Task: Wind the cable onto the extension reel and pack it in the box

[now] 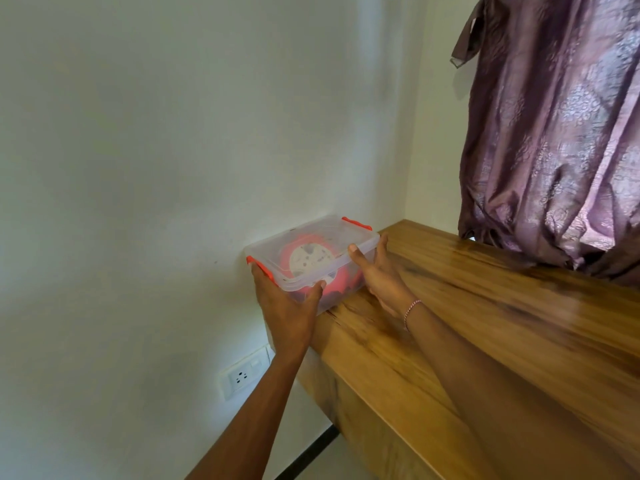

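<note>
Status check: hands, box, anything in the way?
Left hand grips box at near end; right hand holds its side. Lid on, reel inside. Box on wooden counter against wall. Nothing in the way.

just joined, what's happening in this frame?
A person holds a clear plastic box with both hands at the wall end of a wooden counter. The lid is on, and the red extension reel shows through it, so packing looks done. The left hand grips the near-left corner by an orange latch; the right hand holds the right side. A wall socket sits below, a purple curtain at right.
</note>
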`<control>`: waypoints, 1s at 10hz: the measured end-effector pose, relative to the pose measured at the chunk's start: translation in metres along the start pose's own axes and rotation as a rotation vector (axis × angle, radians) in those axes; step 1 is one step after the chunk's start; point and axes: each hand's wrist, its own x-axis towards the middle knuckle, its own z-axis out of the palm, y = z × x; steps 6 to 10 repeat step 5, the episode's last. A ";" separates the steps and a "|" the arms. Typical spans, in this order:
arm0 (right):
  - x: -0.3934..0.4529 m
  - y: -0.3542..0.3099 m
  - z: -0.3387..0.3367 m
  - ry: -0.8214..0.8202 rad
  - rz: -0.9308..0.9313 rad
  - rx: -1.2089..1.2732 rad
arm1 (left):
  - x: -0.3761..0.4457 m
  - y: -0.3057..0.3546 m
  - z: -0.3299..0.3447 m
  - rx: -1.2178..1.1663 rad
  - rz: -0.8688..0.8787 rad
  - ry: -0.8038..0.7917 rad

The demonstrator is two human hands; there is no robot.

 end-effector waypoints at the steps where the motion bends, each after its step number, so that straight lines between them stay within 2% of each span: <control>1: -0.008 -0.008 -0.009 0.064 -0.063 -0.239 | -0.001 0.013 -0.003 0.444 0.060 0.058; 2: -0.017 -0.015 -0.022 0.085 -0.178 -0.427 | -0.002 0.035 0.000 0.631 0.331 0.018; 4: -0.053 -0.035 -0.080 0.202 -0.319 -0.794 | -0.022 0.074 0.032 0.489 0.602 -0.342; 5: -0.084 -0.050 -0.128 0.333 -0.346 -0.947 | -0.042 0.096 0.053 0.465 0.691 -0.464; 10: -0.084 -0.050 -0.128 0.333 -0.346 -0.947 | -0.042 0.096 0.053 0.465 0.691 -0.464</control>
